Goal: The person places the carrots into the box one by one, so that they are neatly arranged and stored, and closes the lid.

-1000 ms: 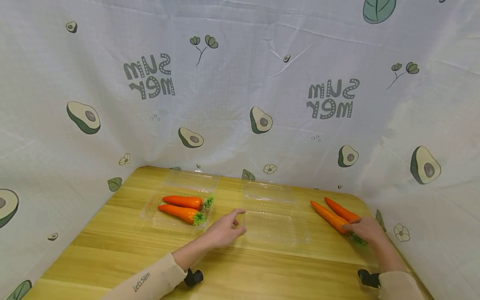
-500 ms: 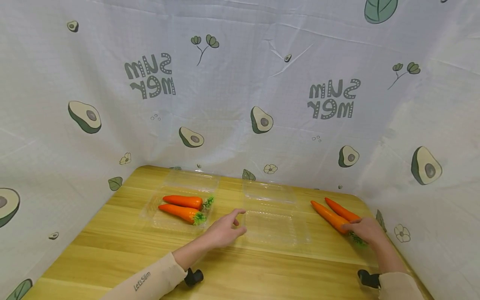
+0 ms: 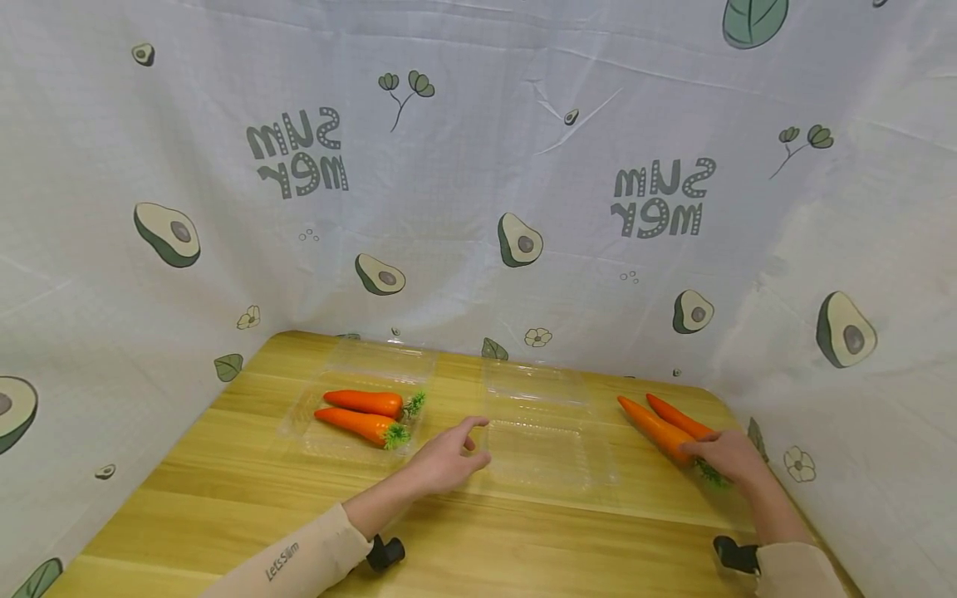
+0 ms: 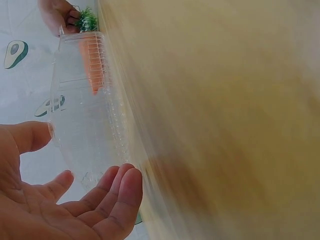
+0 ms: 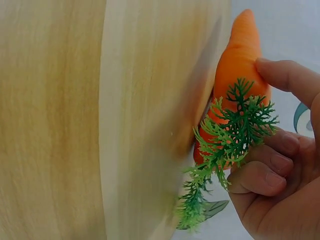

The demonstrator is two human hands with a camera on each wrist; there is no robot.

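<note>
In the head view my right hand (image 3: 728,457) grips the thick leafy end of an orange carrot (image 3: 654,428) at the table's right side. The right wrist view shows a fingertip (image 5: 267,70) against this carrot's flank and other fingers curled behind its green leaves (image 5: 235,125). A second, redder carrot (image 3: 679,417) lies right beside it, partly hidden by the hand. My left hand (image 3: 446,459) holds nothing; its fingers are spread and loosely bent at the left edge of a clear plastic box (image 3: 534,453). That box has bare insides, its lid (image 3: 534,382) folded back.
Another clear plastic box (image 3: 317,440) stands on the left with two carrots (image 3: 362,403) in it, leaves to the right. The wooden table (image 3: 538,548) ends at a white curtain (image 3: 449,191) printed with avocados, which hangs behind and at both sides.
The tip of the gripped carrot has risen slightly in the head view. Both hands stay in nearly the same place.
</note>
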